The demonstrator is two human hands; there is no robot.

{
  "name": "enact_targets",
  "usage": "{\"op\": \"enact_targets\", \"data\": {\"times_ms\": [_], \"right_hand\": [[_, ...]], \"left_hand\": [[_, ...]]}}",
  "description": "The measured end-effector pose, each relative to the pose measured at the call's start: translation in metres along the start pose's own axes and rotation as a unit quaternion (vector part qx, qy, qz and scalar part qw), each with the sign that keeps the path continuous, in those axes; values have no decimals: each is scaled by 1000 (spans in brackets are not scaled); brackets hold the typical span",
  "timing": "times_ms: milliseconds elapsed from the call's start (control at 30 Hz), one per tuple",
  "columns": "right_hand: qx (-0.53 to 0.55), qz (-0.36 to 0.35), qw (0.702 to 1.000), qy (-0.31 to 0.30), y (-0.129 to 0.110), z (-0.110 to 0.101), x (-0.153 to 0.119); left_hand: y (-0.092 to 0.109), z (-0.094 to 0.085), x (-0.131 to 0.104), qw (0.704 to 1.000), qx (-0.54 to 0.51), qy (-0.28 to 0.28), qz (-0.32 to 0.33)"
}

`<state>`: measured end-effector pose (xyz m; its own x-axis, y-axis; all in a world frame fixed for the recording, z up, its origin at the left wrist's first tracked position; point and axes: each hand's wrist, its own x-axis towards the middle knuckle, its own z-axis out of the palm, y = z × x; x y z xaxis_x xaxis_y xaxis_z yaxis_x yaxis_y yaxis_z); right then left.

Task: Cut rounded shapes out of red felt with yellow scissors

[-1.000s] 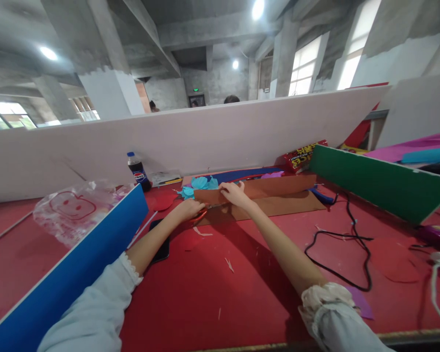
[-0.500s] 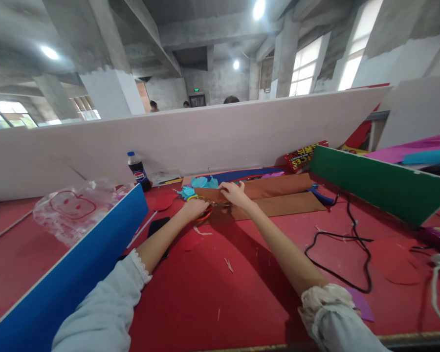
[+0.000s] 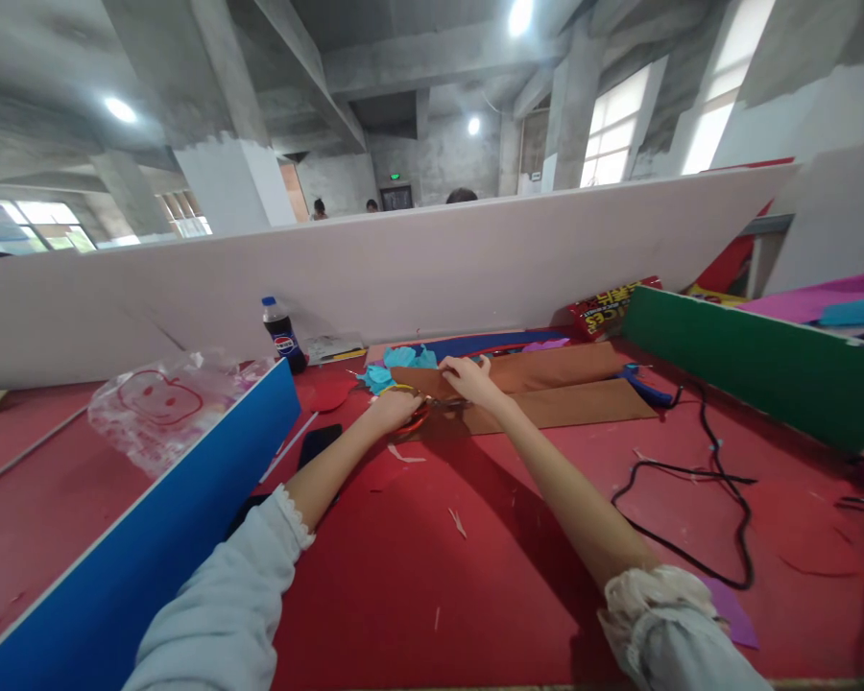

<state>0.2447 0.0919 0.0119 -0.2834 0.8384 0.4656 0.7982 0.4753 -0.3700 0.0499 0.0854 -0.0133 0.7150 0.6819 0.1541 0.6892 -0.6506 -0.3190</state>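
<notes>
Clearly, the left hand (image 3: 396,411) is curled around the handles of the scissors (image 3: 423,416), whose blades point rightward. Just beside them, the right hand (image 3: 469,379) bends its fingers over the upper brown strip (image 3: 558,366); whether they pinch it, I cannot tell. That strip extends rightward beyond the hand, with the lower brown strip (image 3: 590,404) nearer the person on the red table (image 3: 403,595).

Pepsi bottle (image 3: 283,338), blue-capped, upright beside the white partition (image 3: 475,254). Clear plastic bag (image 3: 159,408), red-printed, lies crumpled left of the blue board (image 3: 187,504). I note black cord (image 3: 691,470), loosely looped, near the green board (image 3: 749,363).
</notes>
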Motion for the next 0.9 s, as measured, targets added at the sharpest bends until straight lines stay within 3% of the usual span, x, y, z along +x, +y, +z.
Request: {"op": "enact_targets", "data": {"times_ms": [333,667,900], "right_hand": [[29,-7,1000,-1,0,1,-1],[0,-34,999,8,3,-2,0],[-115,1,993,-21,37,-24,-2]], "left_hand": [[-5,1,-1,999,24,-16,15],[0,-17,-1,996,41,-6,74],[-2,-14,-4,998,21,-4,62]]}}
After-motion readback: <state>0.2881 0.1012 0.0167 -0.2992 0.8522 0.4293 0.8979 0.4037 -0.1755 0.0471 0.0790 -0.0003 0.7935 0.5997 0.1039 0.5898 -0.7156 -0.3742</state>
